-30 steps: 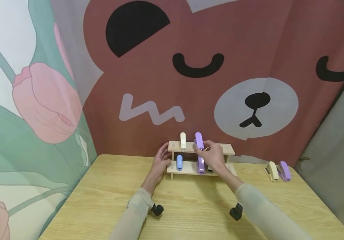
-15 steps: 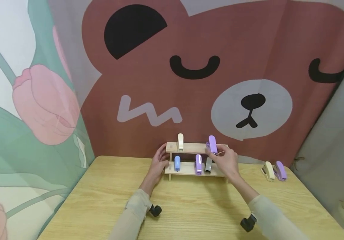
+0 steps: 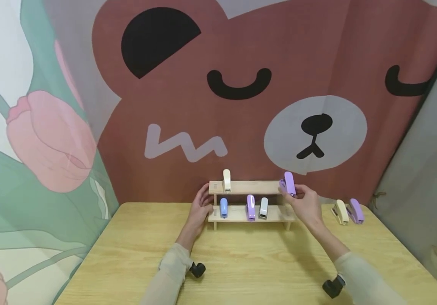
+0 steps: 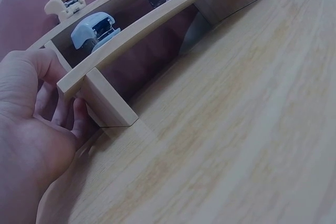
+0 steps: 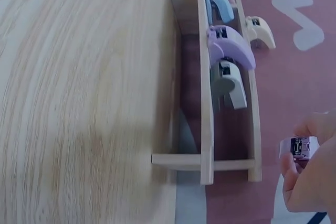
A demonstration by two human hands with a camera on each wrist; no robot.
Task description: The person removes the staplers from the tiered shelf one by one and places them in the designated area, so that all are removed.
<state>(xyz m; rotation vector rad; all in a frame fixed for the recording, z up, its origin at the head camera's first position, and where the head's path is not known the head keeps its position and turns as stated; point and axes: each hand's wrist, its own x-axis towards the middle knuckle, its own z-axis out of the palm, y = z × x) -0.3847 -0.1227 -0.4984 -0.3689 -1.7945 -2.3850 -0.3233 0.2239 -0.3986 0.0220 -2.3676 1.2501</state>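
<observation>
My left hand [image 3: 198,210] holds the left end of a two-tier wooden display stand [image 3: 254,187], with its thumb at the lower tier and its fingers behind the side. In my right hand [image 3: 307,206] is a purple stapler [image 3: 289,183], pinched upright at the right end of the upper tier. The right wrist view shows this stapler's front end [image 5: 300,147] between the fingers. A cream stapler [image 3: 226,180] stands at the left of the upper tier. On the lower tier stand a blue stapler [image 3: 224,207], another purple stapler [image 3: 250,208] and a white-grey stapler [image 3: 263,208].
The stand is at the back of a wooden table [image 3: 241,262], close to a curtain [image 3: 187,106] printed with a bear. To the right on the table, a cream stapler [image 3: 341,212] and a purple stapler [image 3: 356,211] stand side by side.
My right hand has moved the purple stapler rightward along the upper tier, from its middle to its right end. The white-grey stapler below has come into full view. My left hand stays in place.
</observation>
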